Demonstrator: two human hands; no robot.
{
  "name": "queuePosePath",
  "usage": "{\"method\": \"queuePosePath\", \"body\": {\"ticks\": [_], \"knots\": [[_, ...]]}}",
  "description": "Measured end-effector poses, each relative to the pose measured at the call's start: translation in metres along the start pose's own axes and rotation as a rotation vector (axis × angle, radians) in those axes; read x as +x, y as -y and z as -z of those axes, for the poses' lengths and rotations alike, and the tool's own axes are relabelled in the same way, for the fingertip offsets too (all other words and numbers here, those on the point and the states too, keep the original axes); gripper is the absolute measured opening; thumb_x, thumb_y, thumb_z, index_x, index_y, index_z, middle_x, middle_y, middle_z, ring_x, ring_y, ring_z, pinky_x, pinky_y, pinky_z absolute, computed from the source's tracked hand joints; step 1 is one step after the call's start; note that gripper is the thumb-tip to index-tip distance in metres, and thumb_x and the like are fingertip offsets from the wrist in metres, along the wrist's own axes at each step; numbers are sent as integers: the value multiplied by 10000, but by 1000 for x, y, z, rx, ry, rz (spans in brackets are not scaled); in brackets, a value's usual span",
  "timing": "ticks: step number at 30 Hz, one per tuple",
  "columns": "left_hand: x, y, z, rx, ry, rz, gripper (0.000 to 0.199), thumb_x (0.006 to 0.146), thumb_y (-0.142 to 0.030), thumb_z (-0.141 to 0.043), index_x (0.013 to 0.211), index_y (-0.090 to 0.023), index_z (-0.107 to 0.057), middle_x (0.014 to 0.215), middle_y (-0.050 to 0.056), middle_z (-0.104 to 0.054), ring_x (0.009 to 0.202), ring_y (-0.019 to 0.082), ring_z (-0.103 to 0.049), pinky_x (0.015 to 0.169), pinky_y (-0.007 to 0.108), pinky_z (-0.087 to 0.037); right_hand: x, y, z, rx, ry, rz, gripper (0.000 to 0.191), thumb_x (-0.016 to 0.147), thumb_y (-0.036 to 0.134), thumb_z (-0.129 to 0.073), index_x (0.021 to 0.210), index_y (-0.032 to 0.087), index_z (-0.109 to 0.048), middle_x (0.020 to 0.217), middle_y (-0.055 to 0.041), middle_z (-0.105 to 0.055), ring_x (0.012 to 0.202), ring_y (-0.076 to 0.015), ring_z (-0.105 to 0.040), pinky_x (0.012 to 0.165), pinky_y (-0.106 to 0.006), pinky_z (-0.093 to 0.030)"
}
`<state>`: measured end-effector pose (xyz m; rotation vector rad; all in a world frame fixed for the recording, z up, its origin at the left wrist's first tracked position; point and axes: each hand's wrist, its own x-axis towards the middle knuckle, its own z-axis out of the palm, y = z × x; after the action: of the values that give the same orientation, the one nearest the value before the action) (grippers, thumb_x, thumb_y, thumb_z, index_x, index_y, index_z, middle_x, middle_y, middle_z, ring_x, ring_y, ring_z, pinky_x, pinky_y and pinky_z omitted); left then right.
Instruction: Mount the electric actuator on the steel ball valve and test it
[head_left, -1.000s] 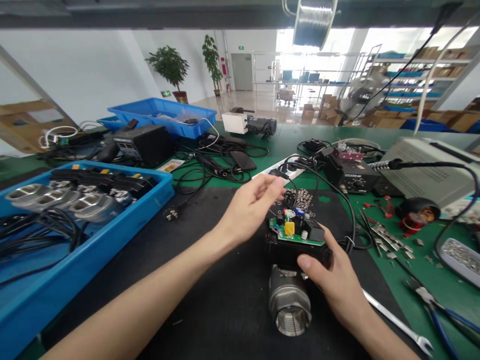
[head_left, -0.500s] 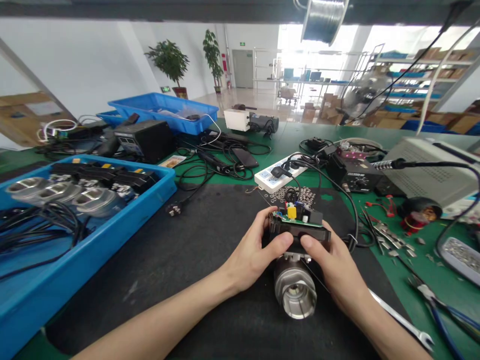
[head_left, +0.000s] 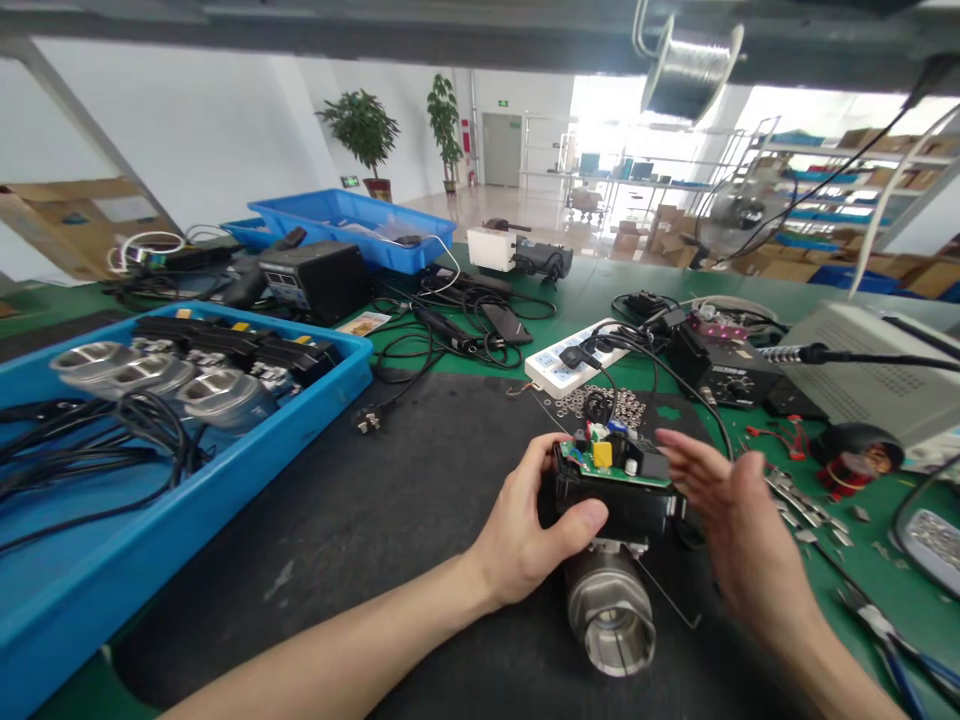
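A motorised ball valve (head_left: 611, 510) stands on the black mat, its black housing topped by a bare green circuit board (head_left: 619, 462) with a yellow part on it. Below the housing, the steel valve body (head_left: 611, 610) turns its threaded opening toward me. My left hand (head_left: 529, 520) grips the housing's left side, thumb across the front face. Just right of the housing, my right hand (head_left: 742, 530) is open, fingers spread and apart from it. A thin bent metal rod (head_left: 671, 590) lies beside the valve body.
At left, a blue tray (head_left: 225, 500) holds several similar valves and black cables. A white power strip (head_left: 574, 360) and scattered small rings (head_left: 600, 402) lie behind the valve. Pliers (head_left: 874, 620), metal bits and a soldering station (head_left: 724, 370) sit at right. A wire spool (head_left: 694, 75) hangs overhead.
My right hand has let go of the housing and moved right, its fingers opening. My left hand keeps its hold. The camera view has shifted slightly.
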<state>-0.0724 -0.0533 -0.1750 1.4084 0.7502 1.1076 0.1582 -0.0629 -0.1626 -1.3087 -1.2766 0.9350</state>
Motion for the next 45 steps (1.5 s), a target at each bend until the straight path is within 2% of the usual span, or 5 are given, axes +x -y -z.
{"method": "queuePosePath", "body": {"ticks": [5,12,28,38,45], "knots": [[-2,-3,3,15,27,-69,624,838,-424,-721,1357,-213,-446,1224,80,-663,1106,291,-645,985,411,-507,95,28,5,-506,-107,99,621,913,724,-491,1258,224,-620,1199,-83,-696,1024,-190,-677,933,-340,-550],[-5,-5,8,70,29,-142,688,750,-402,-775,1325,-229,-439,1191,68,-687,1027,274,-666,954,409,-517,187,23,-71,-950,144,46,537,930,614,-592,1164,138,-675,1039,-76,-701,971,-158,-668,980,-390,-527],[-4,-2,10,151,-11,-171,841,604,-477,-832,1309,-179,-485,1173,124,-667,1043,330,-657,1011,515,-517,202,44,-116,-1506,332,134,465,987,529,-548,1200,124,-629,1140,-89,-651,1107,-173,-629,1034,-419,-518],[-5,-2,7,147,24,-206,851,616,-457,-829,1343,-180,-484,1208,133,-648,1099,339,-643,1059,479,-496,212,63,-124,-1591,549,80,404,986,473,-581,1125,100,-650,1057,-81,-668,981,-127,-655,933,-328,-566],[-6,0,9,189,26,-204,911,631,-565,-824,1377,-180,-470,1264,149,-633,1129,349,-639,1062,493,-494,209,54,-129,-1550,548,93,396,991,455,-578,1175,109,-637,1156,-93,-650,1083,-151,-638,1000,-368,-547]]}}
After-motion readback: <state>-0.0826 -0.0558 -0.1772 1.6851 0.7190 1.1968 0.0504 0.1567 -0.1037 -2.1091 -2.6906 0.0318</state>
